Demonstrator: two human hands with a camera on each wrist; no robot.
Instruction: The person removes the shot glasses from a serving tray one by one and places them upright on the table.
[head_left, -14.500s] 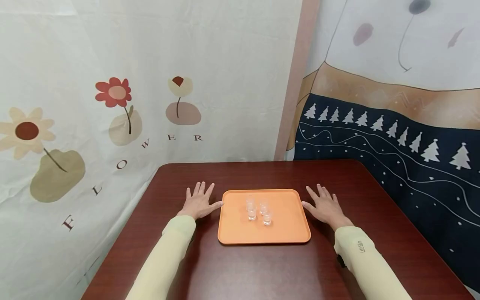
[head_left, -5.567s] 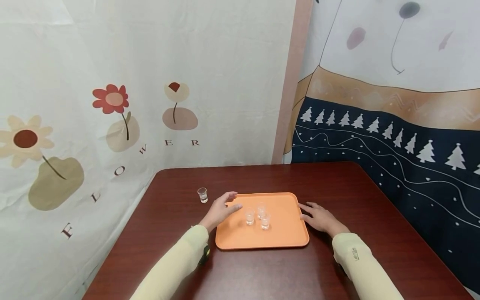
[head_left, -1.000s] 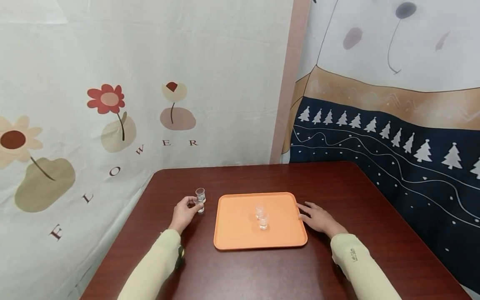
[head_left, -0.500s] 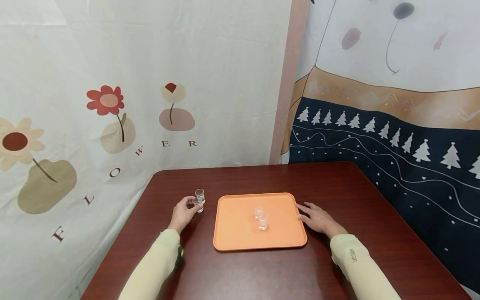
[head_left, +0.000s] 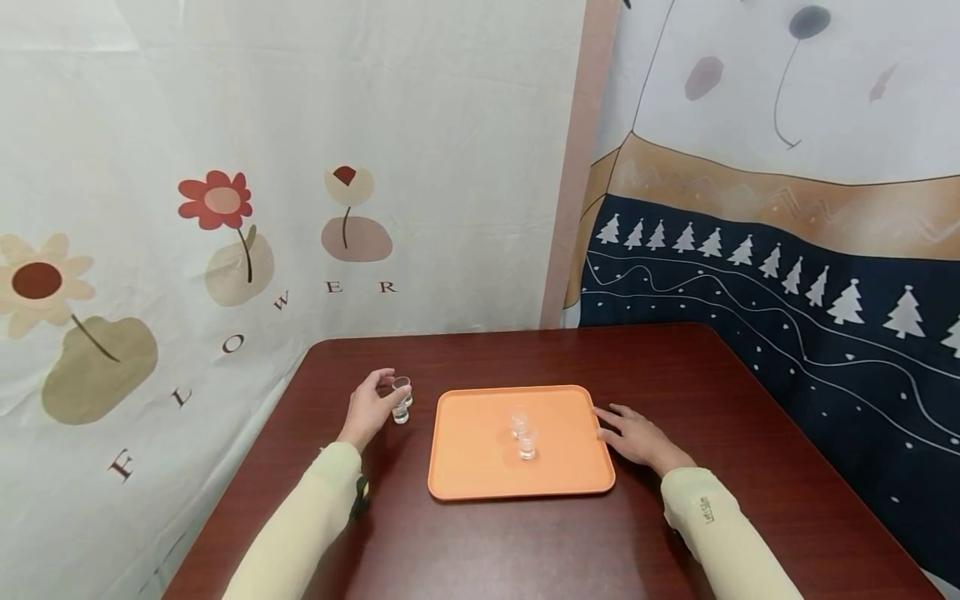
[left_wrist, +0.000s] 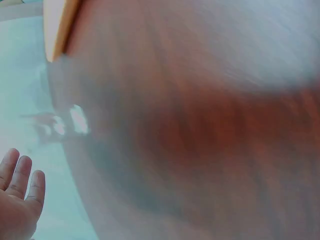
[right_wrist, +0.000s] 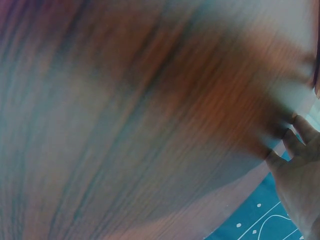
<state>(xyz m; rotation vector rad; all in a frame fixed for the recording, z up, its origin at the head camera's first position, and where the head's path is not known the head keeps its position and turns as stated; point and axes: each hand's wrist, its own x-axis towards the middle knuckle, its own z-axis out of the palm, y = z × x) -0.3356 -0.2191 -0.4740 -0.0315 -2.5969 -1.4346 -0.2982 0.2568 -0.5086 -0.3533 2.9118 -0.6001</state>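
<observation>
White cloth printed with flowers and the letters of FLOWER hangs behind and to the left of a dark red-brown table. At its upper right, past a pinkish strip, is a blue cloth with pale trees.

Nothing is gripped by the left hand: its fingers and thumb are spread apart, close beside two small clear glasses on the table. In the head view the thumb overlaps them, and whether it touches either one I cannot tell. From the left wrist, three fingers show nearly straight, with a gap between them and the blurred glasses. Both glasses stand upright, the near glass just in front of the far glass, left of the orange tray.

Two more glasses stand upright on the tray, right of its middle: the back glass and, close in front of it, the front glass. Beside the tray's right edge lies the right hand, fingers extended and holding nothing, fingertips at the rim.

Pale yellow sleeves cover both arms, the left sleeve with a dark object under its cuff, the right sleeve with small dark lettering.
</observation>
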